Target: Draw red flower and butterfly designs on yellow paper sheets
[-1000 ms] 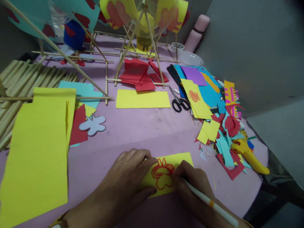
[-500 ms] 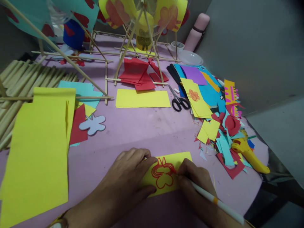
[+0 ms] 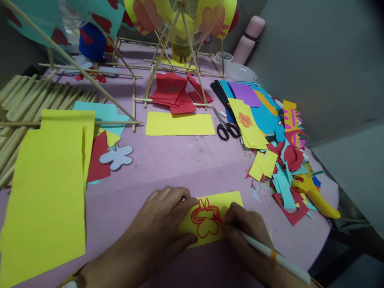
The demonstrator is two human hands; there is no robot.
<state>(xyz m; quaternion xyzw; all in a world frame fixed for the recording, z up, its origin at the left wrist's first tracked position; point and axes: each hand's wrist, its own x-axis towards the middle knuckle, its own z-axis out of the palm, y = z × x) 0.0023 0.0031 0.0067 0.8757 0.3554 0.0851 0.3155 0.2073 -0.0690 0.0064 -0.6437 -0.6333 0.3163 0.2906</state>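
A small yellow paper piece point(image 3: 231, 198) lies on the table in front of me, with a red butterfly outline point(image 3: 207, 228) drawn on it. My left hand point(image 3: 168, 220) holds its left end down, thumb at the near edge and fingers at the far edge. My right hand point(image 3: 247, 224) is closed around a white felt-tip pen point(image 3: 261, 247) with an orange band. The pen's red tip touches the paper at the butterfly's right upper wing. A grey butterfly-shaped cutout point(image 3: 117, 157) rests further off to the left.
Large yellow sheets point(image 3: 51, 192) cover the left, beside rolled sticks point(image 3: 36, 104). Black-handled scissors point(image 3: 226, 128) lie ahead, near a yellow strip point(image 3: 180, 125). Paper scraps point(image 3: 283, 186) and a yellow glue gun point(image 3: 315, 194) are at right. A stick frame point(image 3: 163, 52) stands at the back.
The pen tip has shifted slightly down along the right upper wing, where more red line shows. My left hand and the paper have stayed in place.
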